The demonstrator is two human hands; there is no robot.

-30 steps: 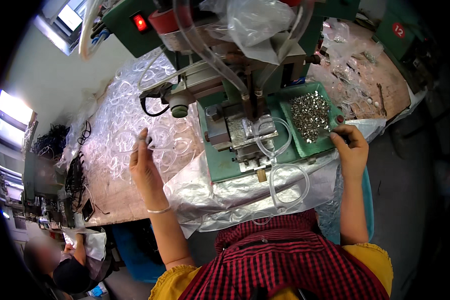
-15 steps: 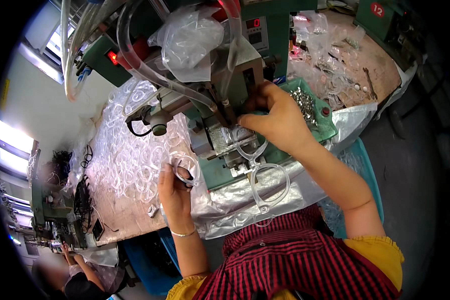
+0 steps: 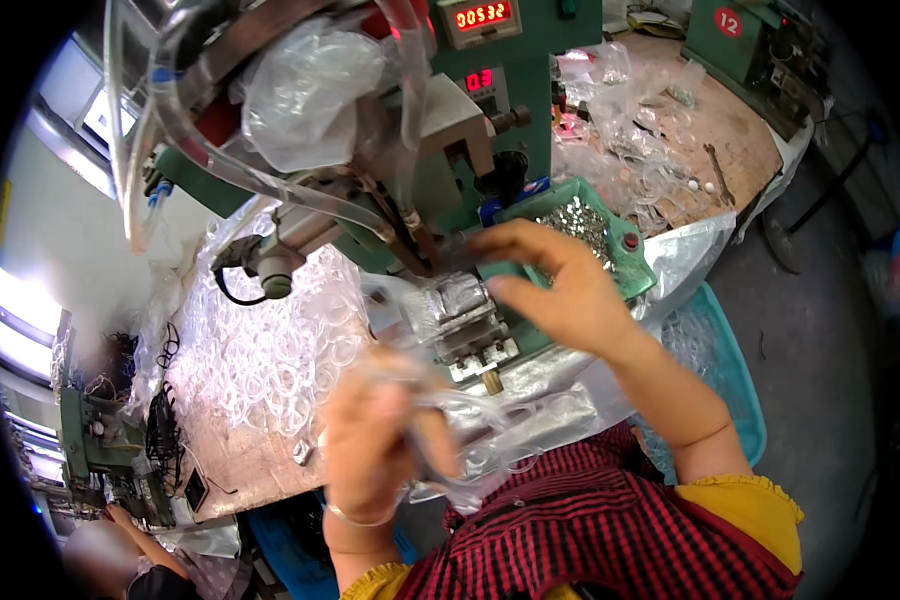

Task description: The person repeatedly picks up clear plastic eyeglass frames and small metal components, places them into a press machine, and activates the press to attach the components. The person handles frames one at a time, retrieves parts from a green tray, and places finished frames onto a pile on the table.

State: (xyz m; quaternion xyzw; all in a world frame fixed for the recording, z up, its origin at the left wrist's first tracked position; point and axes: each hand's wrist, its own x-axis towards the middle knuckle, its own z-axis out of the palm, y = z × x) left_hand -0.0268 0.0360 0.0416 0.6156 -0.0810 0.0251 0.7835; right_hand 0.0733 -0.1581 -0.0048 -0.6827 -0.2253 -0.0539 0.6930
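My left hand, smeared by motion, is low at the table's front edge. Its fingers are closed on clear plastic rings, which trail to the right over my apron; their exact shape is blurred. My right hand is beside the press's metal fixture, fingers apart and with nothing seen in them. No ring shows on that fixture. Just above it, the press's tool points down, a clear hose running towards it.
A heap of clear plastic rings covers the table's left side. Right of the press sits a green tray of small shiny metal parts. A blue tub stands below on the right. Another person is at far lower left.
My right hand has drawn back from under the tool and opened. The joined rings have left the fixture; my left hand has moved down and right, and clear rings now trail from it.
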